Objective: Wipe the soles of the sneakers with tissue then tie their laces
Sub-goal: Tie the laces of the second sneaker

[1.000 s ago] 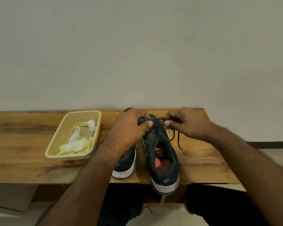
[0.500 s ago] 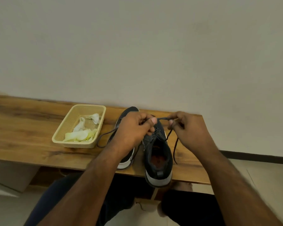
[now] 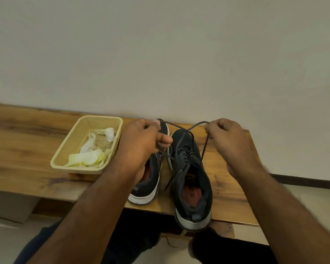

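Two dark sneakers with white soles stand side by side on the wooden bench [image 3: 27,145], toes toward the wall. The right sneaker [image 3: 191,180] has its heel hanging over the bench's front edge. Its dark laces [image 3: 181,130] cross above the toe. My left hand [image 3: 141,145] pinches one lace end and covers most of the left sneaker [image 3: 149,187]. My right hand [image 3: 227,138] pinches the other lace end, to the right of the shoe.
A cream plastic basket [image 3: 72,147] with crumpled used tissues [image 3: 90,153] sits on the bench left of the shoes. A plain wall rises right behind the bench. My knees show below the bench's front edge.
My hands have pulled apart sideways, drawing the right sneaker's lace ends out so they cross over the toe. The camera view has tilted and shifted.
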